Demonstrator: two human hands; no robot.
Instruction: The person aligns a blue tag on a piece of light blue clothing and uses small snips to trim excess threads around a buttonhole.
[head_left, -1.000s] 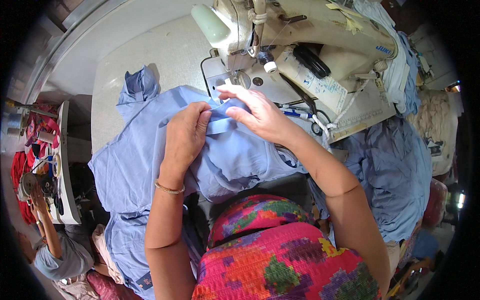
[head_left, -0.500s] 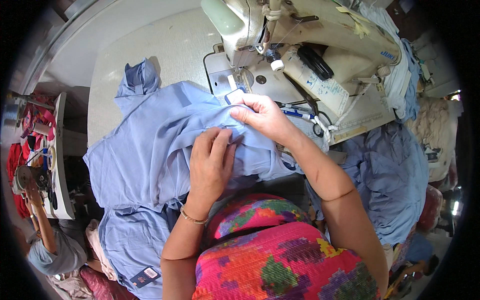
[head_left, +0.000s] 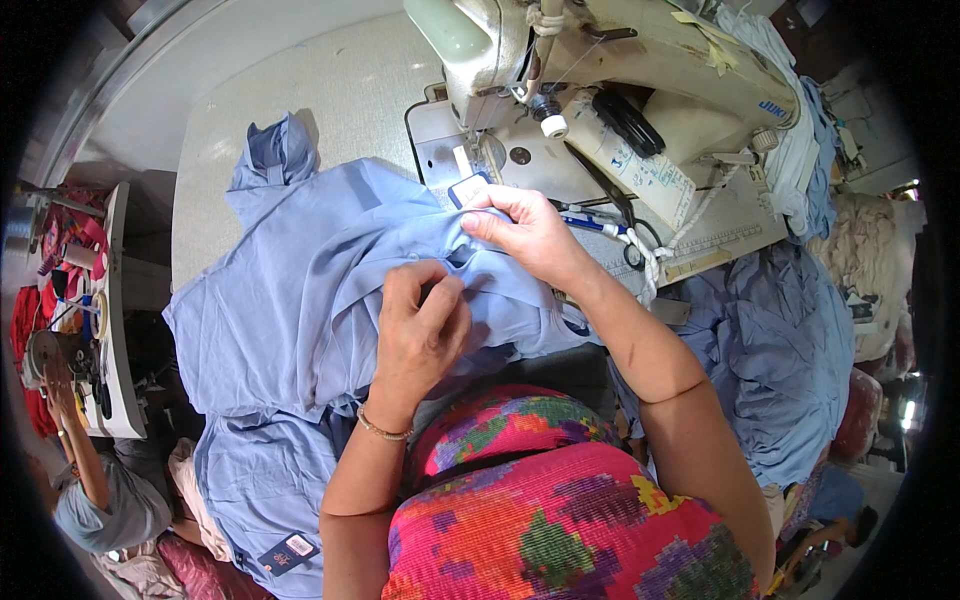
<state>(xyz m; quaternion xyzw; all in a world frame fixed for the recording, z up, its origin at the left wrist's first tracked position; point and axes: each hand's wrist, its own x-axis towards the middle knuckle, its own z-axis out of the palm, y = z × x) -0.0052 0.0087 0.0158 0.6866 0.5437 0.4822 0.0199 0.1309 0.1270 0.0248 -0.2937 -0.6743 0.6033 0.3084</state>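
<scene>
A light blue shirt (head_left: 290, 275) lies bunched across the sewing table, one end of it hanging over the near edge toward my lap. My right hand (head_left: 525, 238) pinches its cloth between thumb and forefinger, just below a small dark-edged label (head_left: 468, 188). Beside it, lower and to the left, my left hand (head_left: 425, 325) is closed with curled fingers on a fold of the same shirt; its fingertips are partly hidden. The sewing machine (head_left: 490, 60) stands beyond, its presser foot and needle area just past the label.
Right of my hands lie scissors (head_left: 650, 235), a blue pen (head_left: 595, 224) and a white cord (head_left: 650, 268). A paper card (head_left: 640, 180) and a black object (head_left: 628, 122) rest by the machine. Blue garments (head_left: 770, 350) heap at right. A co-worker (head_left: 110, 505) sits at far left.
My left hand's fingers have curled in more tightly and drawn slightly down from the cloth near my right hand. The right hand keeps its pinch, almost unmoved.
</scene>
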